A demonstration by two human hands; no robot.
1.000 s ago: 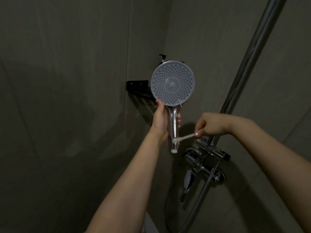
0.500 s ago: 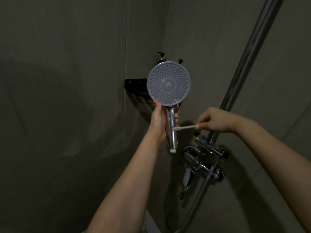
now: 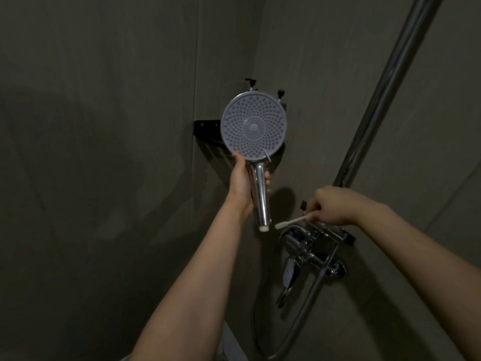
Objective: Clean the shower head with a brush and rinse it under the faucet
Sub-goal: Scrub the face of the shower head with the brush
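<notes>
1. There is one view, a wide-angle camera worn on the person's head.
2. It faces forward into a shower corner, with both forearms reaching in from the bottom edge.
3. It sits close: the left hand (image 3: 240,185) and right hand (image 3: 334,205) are at arm's length, mid-frame.
4. The wide lens bends the rail (image 3: 385,92) at the right edge.

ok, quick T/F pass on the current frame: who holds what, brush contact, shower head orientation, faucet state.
1. The left hand grips the shower head by its chrome handle. True.
2. The brush is held in the left hand. False: the right hand pinches it.
3. The brush tip touches the nozzle face. False: it sits low, beside the handle's bottom end, apart from it.
4. The nozzle face is turned toward the camera. True.
5. Water runs from the faucet. False: none is visible.
</notes>
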